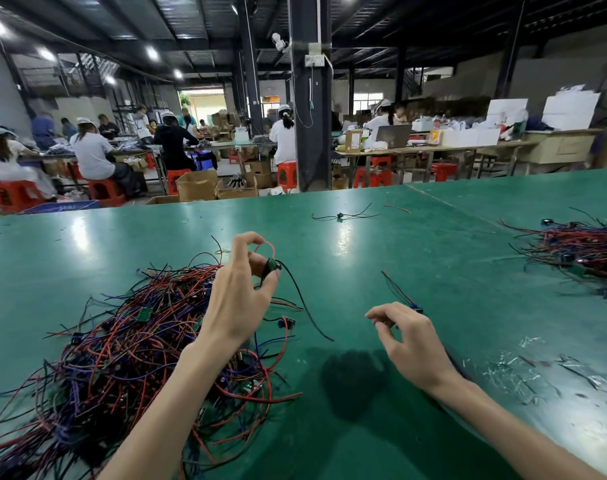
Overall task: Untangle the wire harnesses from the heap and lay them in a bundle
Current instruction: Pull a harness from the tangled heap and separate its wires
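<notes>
Heap [122, 348]: tangled on table [381, 247], under my left forearm.
Left hand [239, 292]: pinches one harness [271, 266], raised at the right edge of the tangle.
Right hand [411, 341]: curled over second harness [414, 308] — grip unclear.

Bundle [582, 247] cropped at right edge; heap [115, 341] cropped at lower left.
</notes>
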